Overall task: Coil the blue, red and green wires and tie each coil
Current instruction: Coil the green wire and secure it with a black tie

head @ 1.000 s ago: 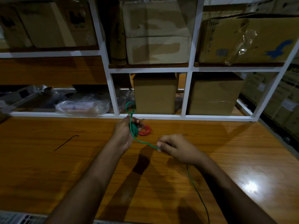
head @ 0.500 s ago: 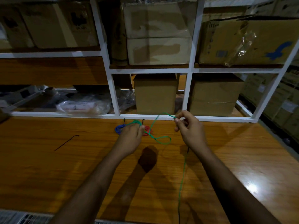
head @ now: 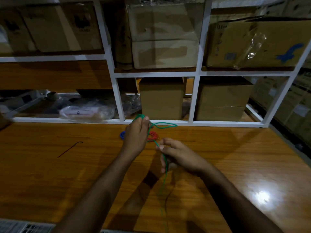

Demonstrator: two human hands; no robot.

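Note:
My left hand grips a small bundle of green wire loops above the wooden table. One loose loop sticks out to the right of that hand. My right hand pinches the same green wire lower down; the free end trails between its fingers toward the table's near edge. A red wire coil lies on the table just behind my hands. A blue wire coil shows partly behind my left hand.
A thin dark tie wire lies on the table at the left. A white shelf frame with cardboard boxes and a plastic bag borders the table's far edge.
My right hand has dropped from near the shelf edge down toward me, sliding along the green wire. A new loop now hangs to the right of my left hand.

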